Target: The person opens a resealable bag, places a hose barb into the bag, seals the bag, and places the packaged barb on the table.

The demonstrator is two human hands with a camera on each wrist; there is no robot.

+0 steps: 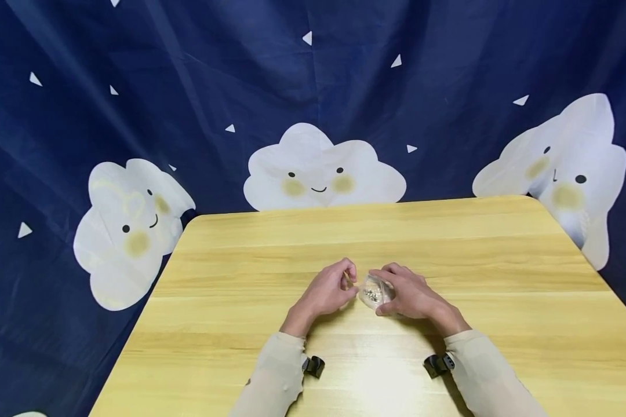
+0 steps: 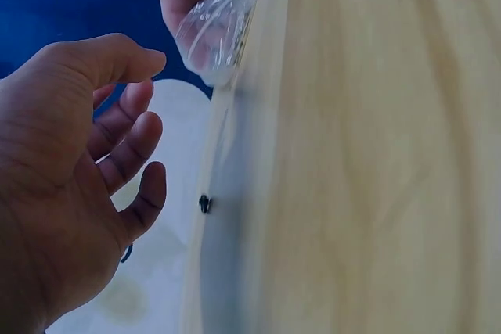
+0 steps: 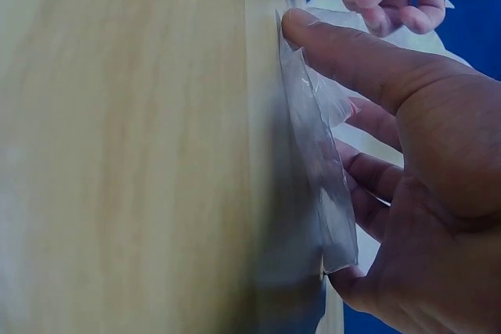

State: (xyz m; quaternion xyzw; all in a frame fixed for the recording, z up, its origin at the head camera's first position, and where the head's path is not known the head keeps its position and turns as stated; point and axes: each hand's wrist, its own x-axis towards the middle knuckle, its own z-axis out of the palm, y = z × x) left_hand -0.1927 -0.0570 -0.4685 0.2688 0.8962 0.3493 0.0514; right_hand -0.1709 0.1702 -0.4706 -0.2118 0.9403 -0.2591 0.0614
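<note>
A small clear plastic bag (image 1: 366, 284) lies on the wooden table, with several tiny dark and silvery pieces (image 1: 371, 296) showing through it. My right hand (image 1: 413, 294) grips the bag from its right side, thumb at the near edge and fingers over the far edge. Crinkled film (image 3: 325, 185) runs along that hand's fingers in the right wrist view. Just left of the bag is my left hand (image 1: 332, 291), its fingers loosely bent with nothing between them. Beside it, the left wrist view shows a tiny black piece (image 2: 205, 204) on the tabletop.
The light wooden table (image 1: 229, 255) has rounded far corners. Behind it hangs a dark blue curtain (image 1: 344, 87) printed with white clouds. Black wrist straps (image 1: 313, 366) sit at the cuffs of the pale sleeves (image 1: 276, 370).
</note>
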